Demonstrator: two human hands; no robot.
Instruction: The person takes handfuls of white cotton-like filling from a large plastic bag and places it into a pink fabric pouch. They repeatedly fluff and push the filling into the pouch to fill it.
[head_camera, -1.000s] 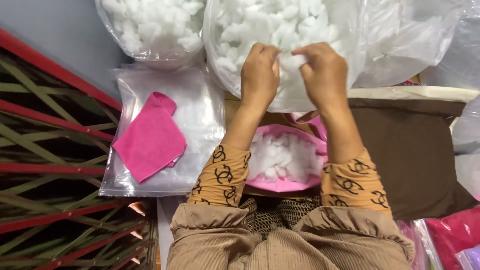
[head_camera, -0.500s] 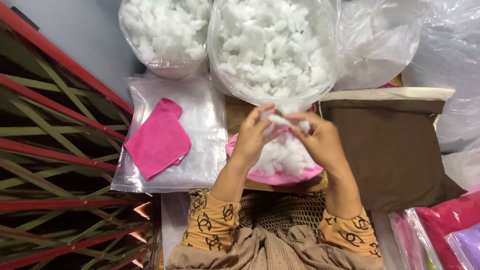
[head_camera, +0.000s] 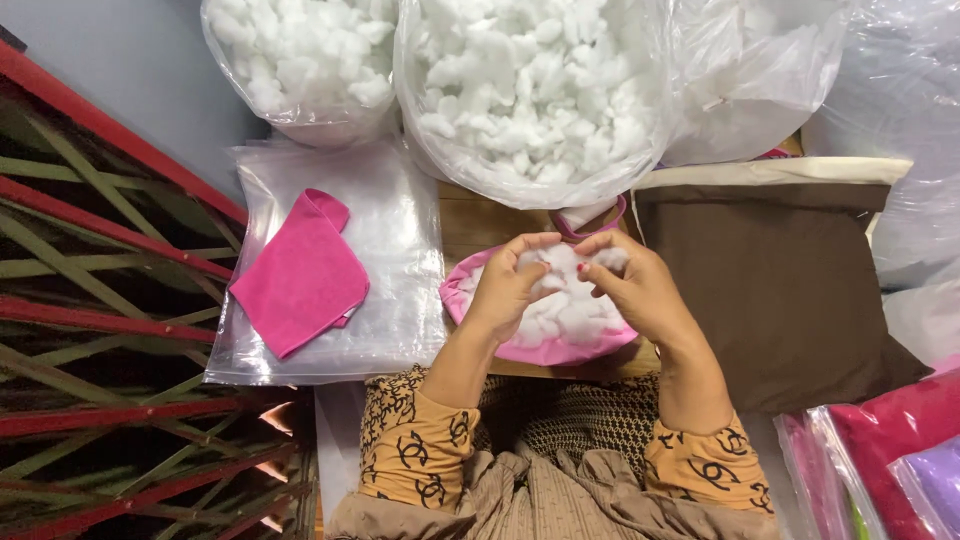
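Wooden desk (head_camera: 480, 225) showed only in a narrow bare strip, since bags and cloth covered nearly all of it. Nearest the camera were the person's own forearms in orange patterned sleeves, above a lap of tan and knitted fabric. To the far left ran a frame of red and green slats (head_camera: 90, 300), and at the lower right lay clear packets holding red and purple cloth (head_camera: 890, 450).

Just beyond the sleeves, both hands met over a pink fabric cover (head_camera: 545, 345) that lay open on the desk and was heaped with white stuffing (head_camera: 565, 305). The left hand (head_camera: 505, 290) had its grip curled, fingertips pinching a tuft of that stuffing. The right hand (head_camera: 640, 290) had its grip pressed on the same tuft from the other side, the fingertips of the two hands nearly touching.

Left of the cover lay a flat clear plastic bag (head_camera: 400, 300) with a folded pink cloth (head_camera: 300, 280) on top of it. Right of the hands sat a brown cushion (head_camera: 780, 290) with a cream edge.

Farthest away stood two clear sacks of white stuffing, a large one (head_camera: 530, 90) straight ahead and a smaller one (head_camera: 300, 60) to its left, against a grey floor or wall. More crumpled clear plastic (head_camera: 890, 120) filled the upper right.
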